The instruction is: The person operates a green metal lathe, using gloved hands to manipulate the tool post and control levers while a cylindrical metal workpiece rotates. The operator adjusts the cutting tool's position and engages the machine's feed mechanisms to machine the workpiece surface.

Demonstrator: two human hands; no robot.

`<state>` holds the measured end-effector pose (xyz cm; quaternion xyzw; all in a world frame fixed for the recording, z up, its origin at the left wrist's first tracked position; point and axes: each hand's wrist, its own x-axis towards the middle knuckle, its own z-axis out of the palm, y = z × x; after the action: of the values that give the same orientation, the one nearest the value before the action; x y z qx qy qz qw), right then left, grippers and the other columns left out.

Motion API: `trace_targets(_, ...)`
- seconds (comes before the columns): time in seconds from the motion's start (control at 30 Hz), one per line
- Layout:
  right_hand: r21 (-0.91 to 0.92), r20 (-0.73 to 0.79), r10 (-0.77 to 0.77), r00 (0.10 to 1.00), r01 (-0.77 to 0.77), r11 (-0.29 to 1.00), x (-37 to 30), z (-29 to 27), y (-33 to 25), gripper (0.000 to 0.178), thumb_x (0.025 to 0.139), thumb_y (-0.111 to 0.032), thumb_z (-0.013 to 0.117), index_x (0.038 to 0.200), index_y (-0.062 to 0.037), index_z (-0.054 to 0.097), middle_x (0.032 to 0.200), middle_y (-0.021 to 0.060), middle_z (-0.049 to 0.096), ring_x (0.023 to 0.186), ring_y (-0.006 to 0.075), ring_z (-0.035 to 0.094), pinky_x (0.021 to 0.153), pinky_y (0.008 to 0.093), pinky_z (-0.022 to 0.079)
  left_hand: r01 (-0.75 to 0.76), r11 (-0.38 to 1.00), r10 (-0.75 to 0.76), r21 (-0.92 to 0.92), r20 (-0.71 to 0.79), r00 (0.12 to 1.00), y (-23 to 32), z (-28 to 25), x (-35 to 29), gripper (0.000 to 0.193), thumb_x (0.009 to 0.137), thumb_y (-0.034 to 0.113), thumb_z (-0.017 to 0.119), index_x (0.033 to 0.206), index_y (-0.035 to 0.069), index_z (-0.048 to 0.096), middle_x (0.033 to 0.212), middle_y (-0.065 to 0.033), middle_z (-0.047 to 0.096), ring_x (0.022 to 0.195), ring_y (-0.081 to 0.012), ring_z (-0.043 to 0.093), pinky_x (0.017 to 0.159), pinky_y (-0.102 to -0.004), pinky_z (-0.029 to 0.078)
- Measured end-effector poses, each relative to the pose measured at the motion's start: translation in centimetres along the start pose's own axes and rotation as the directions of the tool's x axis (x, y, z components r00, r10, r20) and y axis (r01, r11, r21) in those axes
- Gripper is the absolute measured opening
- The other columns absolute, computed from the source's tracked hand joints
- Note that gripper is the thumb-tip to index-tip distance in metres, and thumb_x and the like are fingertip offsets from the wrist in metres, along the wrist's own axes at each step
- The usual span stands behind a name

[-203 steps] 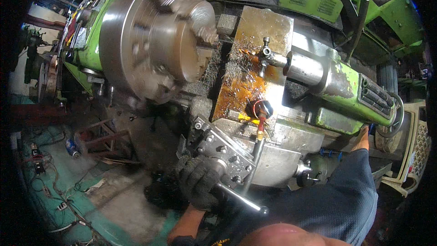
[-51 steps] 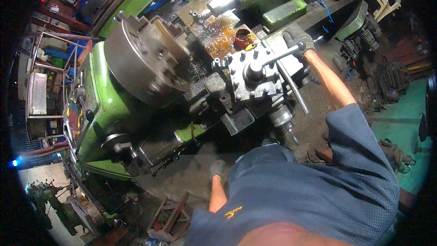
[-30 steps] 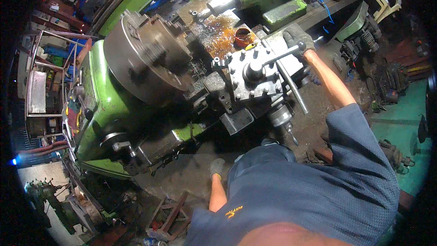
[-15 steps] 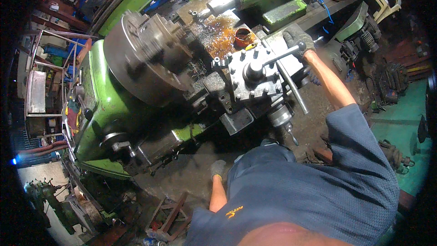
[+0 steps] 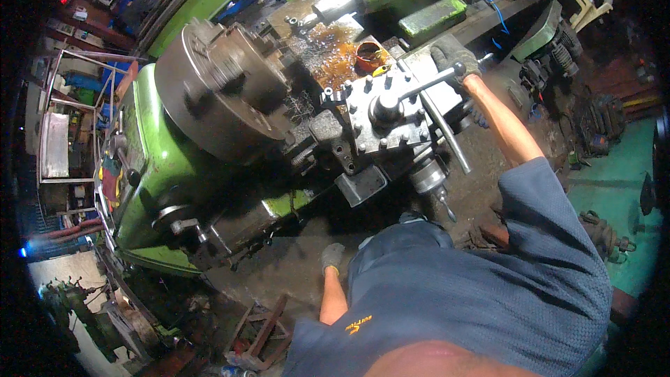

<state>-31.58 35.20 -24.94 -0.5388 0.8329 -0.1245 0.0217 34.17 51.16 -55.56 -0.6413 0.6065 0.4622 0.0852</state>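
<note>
While the ball-ended lever (image 5: 422,85) passes across the glove of the right hand (image 5: 453,59), I cannot tell whether its fingers hold anything. The square tool post (image 5: 384,136) carrying that lever sits left of those fingers and nearer the person, a slanting bar (image 5: 447,136) running along its edge on their side. Farther left of them, past a gap, is the heavy-rimmed chuck (image 5: 185,98). The left hand (image 5: 333,255) hangs well apart from the tool post, its fingers' spread unclear, a dark stretch of floor (image 5: 279,265) giving room between them and the front edge of the lathe (image 5: 153,181).
</note>
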Motion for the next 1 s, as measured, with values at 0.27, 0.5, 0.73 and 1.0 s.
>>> trace_targets(0.27,-0.009,-0.051,-0.01,0.999,0.009,1.0,0.5,1.2,0.9,0.037,0.102,-0.037,0.049,0.12,-0.0088,0.065,0.126,0.0161,0.061,0.119,0.0363,0.058,0.1,0.0453,0.048,0.019,0.992,-0.029,0.121,0.089,0.996,1.0,-0.3,-0.1,0.04,0.089,0.035,0.062,0.116,0.007,0.075,0.126,-0.0145,0.07,0.121,-0.0331,0.064,0.103,-0.042,0.048)
trace_targets(0.5,-0.016,-0.01,0.001,1.0,-0.001,1.0,0.4,0.5,0.3,0.036,0.101,-0.036,0.049,0.119,-0.0102,0.065,0.123,0.0156,0.061,0.119,0.0352,0.058,0.101,0.0447,0.048,0.125,0.988,-0.115,-0.091,0.107,0.988,0.7,0.2,-0.2,0.039,0.091,0.033,0.06,0.115,0.006,0.075,0.127,-0.0126,0.07,0.123,-0.0315,0.063,0.106,-0.0394,0.047)
trace_targets(0.73,-0.004,-0.026,0.002,1.0,-0.002,1.0,0.4,0.4,0.2,0.036,0.101,-0.036,0.049,0.12,-0.0102,0.066,0.126,0.0154,0.061,0.12,0.0355,0.058,0.102,0.0442,0.048,0.12,0.987,-0.108,-0.11,0.105,0.989,-1.5,1.4,1.3,0.037,0.092,0.031,0.059,0.112,0.006,0.076,0.126,-0.0126,0.071,0.12,-0.0319,0.064,0.104,-0.04,0.048)
trace_targets(1.0,0.1,-0.213,-0.021,0.977,0.044,0.994,0.6,1.7,0.5,0.035,0.092,-0.034,0.055,0.11,-0.0091,0.072,0.117,0.0191,0.067,0.113,0.0401,0.059,0.099,0.0497,0.047,-0.026,0.998,0.028,-0.056,0.036,0.999,-5.6,1.8,4.5,0.041,0.094,0.039,0.055,0.119,0.012,0.072,0.124,-0.0121,0.07,0.117,-0.0309,0.065,0.098,-0.0458,0.051)
